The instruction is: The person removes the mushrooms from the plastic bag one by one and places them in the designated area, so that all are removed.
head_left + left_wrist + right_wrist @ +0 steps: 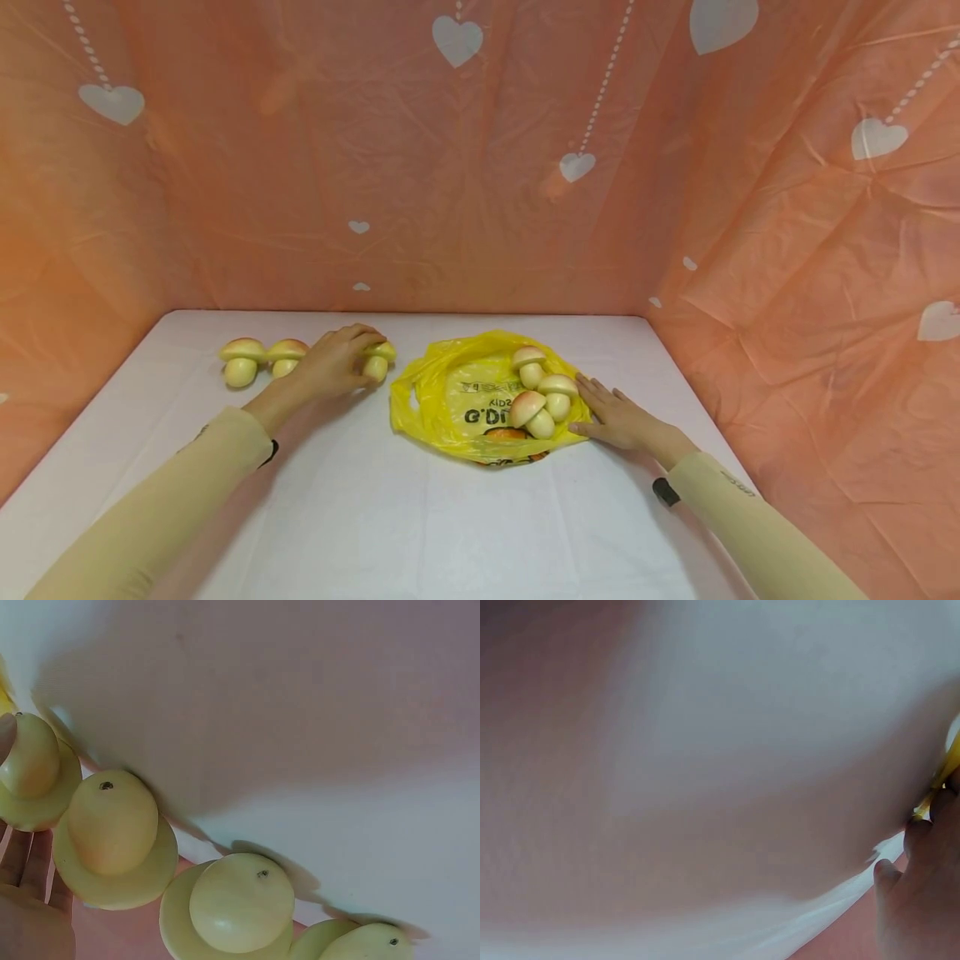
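Note:
My left hand (pixel 335 364) pinches a toy mushroom (pixel 376 369) with a pale stem and yellowish cap, at the right end of a row. The thumb lies on that held mushroom (pixel 34 761) in the left wrist view. Beside it stands another mushroom (pixel 112 825), which the hand hides in the head view. A yellow plastic bag (pixel 427 400) lies spread flat, its mouth opened wide, with 3 mushrooms (pixel 558 396) at its right side. My right hand (pixel 626 419) rests at the bag's right edge, fingers stretched out and touching it.
Further left in the row are a mushroom (pixel 240 367) and one partly behind the left hand, another mushroom (pixel 285 354). A white cloth covers the table (pixel 420 533). An orange curtain (pixel 480 208) with white hearts hangs behind and at both sides.

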The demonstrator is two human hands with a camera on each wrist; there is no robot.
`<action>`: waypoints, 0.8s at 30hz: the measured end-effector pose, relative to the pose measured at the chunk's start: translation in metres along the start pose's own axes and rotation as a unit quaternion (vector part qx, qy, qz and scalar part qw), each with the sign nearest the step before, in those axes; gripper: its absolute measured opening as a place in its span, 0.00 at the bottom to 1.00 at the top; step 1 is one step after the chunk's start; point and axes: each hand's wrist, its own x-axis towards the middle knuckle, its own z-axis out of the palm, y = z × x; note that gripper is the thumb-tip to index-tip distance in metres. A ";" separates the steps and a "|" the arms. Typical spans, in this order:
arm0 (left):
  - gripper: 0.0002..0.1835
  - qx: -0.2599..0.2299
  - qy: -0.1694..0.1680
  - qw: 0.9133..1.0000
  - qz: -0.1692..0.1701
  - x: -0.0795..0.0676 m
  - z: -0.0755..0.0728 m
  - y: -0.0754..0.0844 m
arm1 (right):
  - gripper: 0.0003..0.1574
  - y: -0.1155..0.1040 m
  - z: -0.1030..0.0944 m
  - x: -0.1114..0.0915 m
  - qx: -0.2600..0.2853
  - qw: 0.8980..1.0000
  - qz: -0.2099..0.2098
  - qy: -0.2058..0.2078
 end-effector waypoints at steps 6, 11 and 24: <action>0.33 0.006 0.009 1.000 0.002 -0.001 0.004 0.001 | 0.58 0.000 0.000 0.000 0.001 1.000 0.001 -0.001; 0.34 0.014 0.015 1.000 0.006 -0.002 0.005 0.004 | 0.57 0.000 -0.001 0.000 0.000 1.000 0.002 0.001; 0.36 0.019 0.014 1.000 0.000 -0.004 0.006 0.007 | 0.57 -0.002 -0.001 -0.001 0.008 1.000 0.001 0.001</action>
